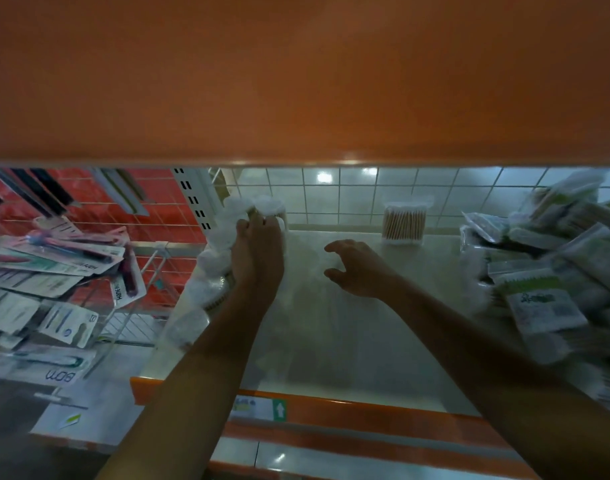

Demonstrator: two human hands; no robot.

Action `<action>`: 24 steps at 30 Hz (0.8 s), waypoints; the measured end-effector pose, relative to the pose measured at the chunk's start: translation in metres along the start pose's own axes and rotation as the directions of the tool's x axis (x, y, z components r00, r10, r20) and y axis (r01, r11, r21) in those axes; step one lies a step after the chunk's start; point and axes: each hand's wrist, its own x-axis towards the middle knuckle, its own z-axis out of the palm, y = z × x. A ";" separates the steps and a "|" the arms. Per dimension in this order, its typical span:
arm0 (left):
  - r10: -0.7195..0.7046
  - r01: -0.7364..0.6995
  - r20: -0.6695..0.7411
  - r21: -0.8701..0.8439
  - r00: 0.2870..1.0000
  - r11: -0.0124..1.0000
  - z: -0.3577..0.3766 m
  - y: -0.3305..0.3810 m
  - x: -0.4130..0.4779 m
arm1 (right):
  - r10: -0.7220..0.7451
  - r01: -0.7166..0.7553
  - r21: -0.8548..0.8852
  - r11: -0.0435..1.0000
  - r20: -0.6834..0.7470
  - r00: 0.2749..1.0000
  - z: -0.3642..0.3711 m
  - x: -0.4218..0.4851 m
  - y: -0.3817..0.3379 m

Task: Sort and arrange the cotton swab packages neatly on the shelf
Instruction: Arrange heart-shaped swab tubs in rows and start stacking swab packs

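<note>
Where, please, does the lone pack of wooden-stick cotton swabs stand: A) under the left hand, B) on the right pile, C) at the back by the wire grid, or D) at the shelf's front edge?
C: the pack stands at the back of the shelf, by the wire grid.

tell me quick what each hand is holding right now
Left hand: fingers curled on a clear round white-lidded swab tub.
Right hand: open, holding nothing.

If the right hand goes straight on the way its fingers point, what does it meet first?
Probably the left hand, gripping a white-lidded tub; only bare shelf lies between them. Depth is unclear.
</note>
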 end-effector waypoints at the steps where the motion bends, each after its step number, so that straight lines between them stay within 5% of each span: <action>1: -0.015 0.015 0.004 -0.015 1.000 1.000 0.000 0.001 0.001 | 0.005 -0.005 0.010 1.000 0.006 1.000 0.001 0.001 -0.001; 24: -0.056 0.056 0.000 -0.118 0.998 0.991 0.008 -0.006 0.010 | 0.020 -0.020 0.043 0.999 0.012 1.000 -0.004 -0.012 0.001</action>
